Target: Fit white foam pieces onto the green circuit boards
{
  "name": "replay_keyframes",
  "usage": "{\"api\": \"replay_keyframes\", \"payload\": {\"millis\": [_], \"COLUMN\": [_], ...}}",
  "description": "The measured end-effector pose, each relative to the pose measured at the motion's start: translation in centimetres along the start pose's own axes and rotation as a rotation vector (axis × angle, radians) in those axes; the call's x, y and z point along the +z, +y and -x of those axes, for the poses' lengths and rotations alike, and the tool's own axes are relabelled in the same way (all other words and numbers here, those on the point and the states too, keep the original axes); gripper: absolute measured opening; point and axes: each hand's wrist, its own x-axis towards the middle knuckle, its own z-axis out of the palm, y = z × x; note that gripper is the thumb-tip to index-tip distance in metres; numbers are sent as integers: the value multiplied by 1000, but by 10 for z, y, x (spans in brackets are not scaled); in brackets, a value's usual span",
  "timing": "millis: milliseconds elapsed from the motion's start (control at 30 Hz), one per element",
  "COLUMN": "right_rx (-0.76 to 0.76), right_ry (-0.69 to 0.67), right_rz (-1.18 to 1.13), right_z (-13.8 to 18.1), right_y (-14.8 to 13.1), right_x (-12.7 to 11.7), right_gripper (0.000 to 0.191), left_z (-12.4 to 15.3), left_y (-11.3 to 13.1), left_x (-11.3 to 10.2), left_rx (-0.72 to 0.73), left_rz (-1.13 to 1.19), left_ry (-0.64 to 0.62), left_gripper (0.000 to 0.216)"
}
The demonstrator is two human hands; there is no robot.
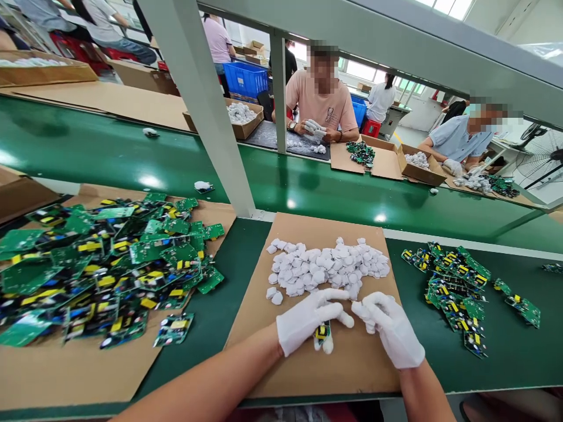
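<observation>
Both my hands wear white gloves and meet over a brown cardboard sheet. My left hand is closed round a small green circuit board whose yellow part pokes out below the fingers. My right hand pinches a small white piece at its fingertips, close to the left hand. Just beyond them lies a heap of several white pieces on the same sheet.
A big pile of green circuit boards covers cardboard at my left; a smaller pile lies on the green bench at my right. A grey post rises ahead. Across the green conveyor, other people sit working with boxes.
</observation>
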Motion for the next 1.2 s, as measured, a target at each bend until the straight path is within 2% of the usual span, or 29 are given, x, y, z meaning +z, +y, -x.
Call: {"api": "replay_keyframes", "payload": {"millis": [67,133,233,300,367,467,533,633,700,767,867,967,1067,1133,1200], "right_rx": [-26,-87,-281,-348,-260,-39,-8,-153,-273,-315,-270,-177,-70,-55,-83], "right_ry": [-36,-60,29,88,57,-18,38,126,85,52,168,287,306,340,344], "right_rz": [112,244,506,556,418,104,67,417,740,958,1130,1316,1446,1455,1405], "right_z": [3,7,10,10,8,5,4,6,8,7,1,-14,-30,-36,-38], "right_y": [-2,-5,-7,-5,-1,5,5,0,-7,-12,-17,-13,-5,-1,-1], "right_x": [10,19,28,30,30,25,18,4,-5,-11,-11,2,18,22,18], "right_gripper": [27,21,23,23,17,25,28,25,23,24,26,45,62,62,54], "left_z": [-2,-5,-6,-5,-4,-1,-1,-3,-5,-6,-8,-7,-6,-6,-7], "left_y": [-3,-6,-10,-10,-8,-5,-4,-4,-6,-9,-12,-10,-4,-3,-6], "left_x": [2,3,1,0,1,3,4,2,2,2,3,3,3,3,3], "left_rx": [26,77,121,110,98,94,65,17,25,50,48,67,124,126,99], "left_rz": [-49,-84,-99,-75,-57,-37,-15,2,-20,-73,-172,-200,-182,-160,-159], "left_ry": [2,30,67,51,8,-46,-15,66,78,87,125,121,55,46,102], "left_gripper": [57,48,38,37,38,37,39,44,49,50,47,42,32,33,40]}}
